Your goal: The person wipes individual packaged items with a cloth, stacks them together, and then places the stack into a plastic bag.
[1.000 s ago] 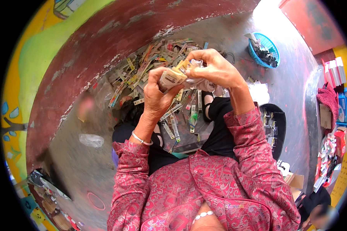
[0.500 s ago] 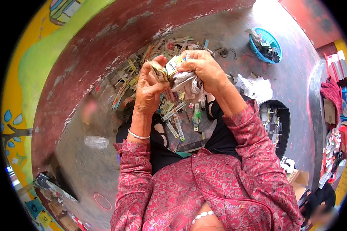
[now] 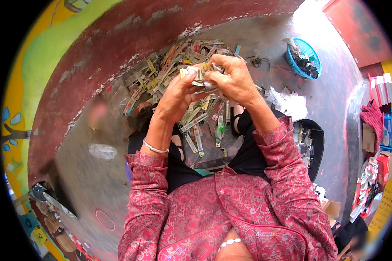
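My left hand [image 3: 173, 96] is closed on small printed cards [image 3: 192, 77], cream and yellow, held between thumb and fingers. Against it, my right hand [image 3: 236, 81] pinches a crumpled white-grey bundle [image 3: 211, 85] at the right end of the cards. Both hands meet above a heap of long slim packs [image 3: 163, 71] with coloured labels, spread over the floor between and beyond my feet. My fingers partly hide the cards and most of the bundle.
A blue plastic basket [image 3: 316, 56] with dark items stands far right. Crumpled white plastic [image 3: 289, 104] and a black tray [image 3: 320, 139] of small packs lie right of my knees. A clear plastic bag [image 3: 102, 151] is on the left; a red wall [image 3: 91, 56] curves behind the heap.
The cards have tilted flatter and come closer to my right hand. Less of the white-grey bundle hangs in sight, and my left fingers have folded in. The whole view has shifted slightly.
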A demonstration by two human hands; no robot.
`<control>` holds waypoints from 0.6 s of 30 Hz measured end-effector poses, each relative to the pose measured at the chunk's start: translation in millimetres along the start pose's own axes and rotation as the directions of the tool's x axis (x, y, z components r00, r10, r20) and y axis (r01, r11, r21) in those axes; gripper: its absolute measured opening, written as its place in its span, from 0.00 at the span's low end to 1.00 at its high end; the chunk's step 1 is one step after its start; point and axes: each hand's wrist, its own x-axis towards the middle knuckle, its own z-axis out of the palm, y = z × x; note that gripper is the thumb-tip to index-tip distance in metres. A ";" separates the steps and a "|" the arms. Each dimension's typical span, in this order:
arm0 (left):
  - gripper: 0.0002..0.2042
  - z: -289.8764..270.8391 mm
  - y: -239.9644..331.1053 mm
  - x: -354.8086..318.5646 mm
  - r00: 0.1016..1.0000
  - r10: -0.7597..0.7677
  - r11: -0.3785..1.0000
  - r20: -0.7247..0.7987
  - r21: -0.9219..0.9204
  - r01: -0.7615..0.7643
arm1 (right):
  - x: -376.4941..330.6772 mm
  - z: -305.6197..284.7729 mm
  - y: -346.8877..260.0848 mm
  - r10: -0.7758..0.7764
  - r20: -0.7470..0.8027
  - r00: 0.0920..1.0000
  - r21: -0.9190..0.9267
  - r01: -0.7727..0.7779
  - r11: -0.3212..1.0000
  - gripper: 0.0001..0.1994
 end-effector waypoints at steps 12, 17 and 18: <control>0.12 0.4 -17.2 4.3 0.992 0.086 0.995 -0.088 0.048 -0.082 | 13.0 -11.2 23.4 0.251 0.030 0.967 0.161 -0.253 0.954 0.07; 0.09 5.4 -27.7 11.5 0.959 -0.029 0.998 -0.282 -0.068 0.010 | 15.1 0.0 19.8 0.095 -0.155 0.983 -0.312 -0.140 0.940 0.12; 0.09 7.1 -29.0 13.4 0.951 -0.037 0.996 -0.308 -0.086 0.011 | 14.8 2.7 18.9 0.106 -0.161 0.981 -0.298 -0.151 0.943 0.13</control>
